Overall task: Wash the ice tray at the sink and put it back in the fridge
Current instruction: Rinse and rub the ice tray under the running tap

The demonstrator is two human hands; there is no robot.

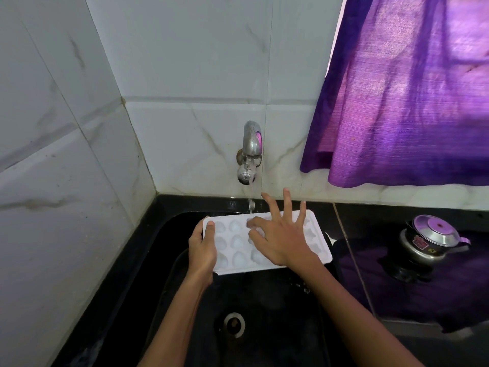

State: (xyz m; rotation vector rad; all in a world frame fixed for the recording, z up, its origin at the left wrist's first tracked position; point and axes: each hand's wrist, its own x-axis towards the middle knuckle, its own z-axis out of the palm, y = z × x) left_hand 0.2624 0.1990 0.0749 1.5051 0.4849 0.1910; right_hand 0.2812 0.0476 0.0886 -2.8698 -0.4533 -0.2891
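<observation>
A white ice tray (267, 243) is held level over a black sink (164, 250), just below a metal tap (250, 152) fixed to the tiled wall (185, 75); a thin stream of water (250, 205) falls from the tap onto the tray's far edge; the left hand (202, 251) grips the tray's left end, thumb on top and fingers hidden beneath; the right hand (281, 234) lies over the tray's cups with fingers spread and mostly straight, forefinger and thumb bent down into the cups, grasping nothing; the drain (234, 323) shows at the bottom of the sink; on the dark counter (397, 300) to the right stands a pressure cooker (428, 242); a purple curtain (410, 96) hangs above it.
</observation>
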